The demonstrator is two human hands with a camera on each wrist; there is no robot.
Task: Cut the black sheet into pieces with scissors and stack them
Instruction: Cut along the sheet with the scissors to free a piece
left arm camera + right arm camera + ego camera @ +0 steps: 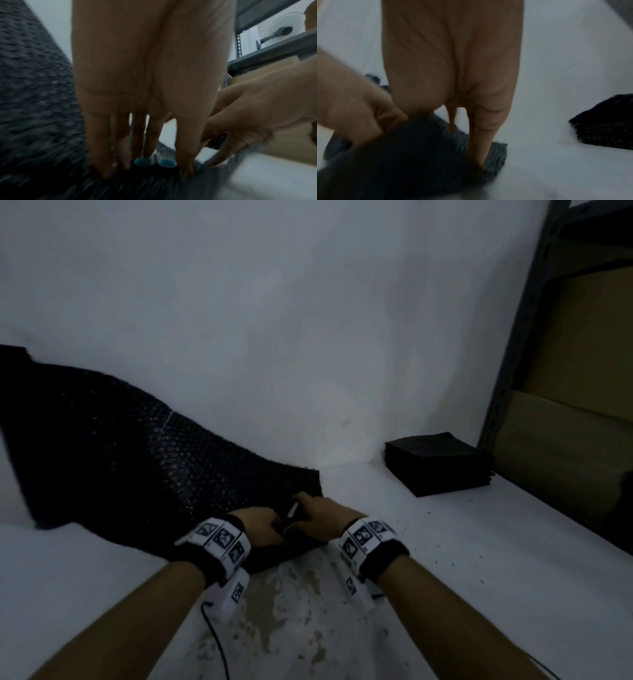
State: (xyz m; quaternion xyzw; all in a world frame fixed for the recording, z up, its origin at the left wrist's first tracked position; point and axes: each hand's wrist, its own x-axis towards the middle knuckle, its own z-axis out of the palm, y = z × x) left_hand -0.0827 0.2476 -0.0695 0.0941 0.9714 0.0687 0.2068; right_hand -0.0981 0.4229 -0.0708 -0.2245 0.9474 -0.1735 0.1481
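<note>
both your hands meet on the black sheet's near corner

your left hand [255, 523] lies with straight fingers [102, 155] pressing the black sheet [137, 453]; scissors [154, 161] show at their tips. your right hand [320, 517] touches the same corner, grasp unclear. well beyond your right fingers sits the stack of pieces [438, 463], by a shelf [524, 330].

Dim, bluish light; wrist views heavily motion-blurred, edges distorted.

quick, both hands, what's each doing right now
Left hand: fingers straight, pressing the black sheet.
Right hand: on the sheet by the scissors; grip cannot be told.
</note>
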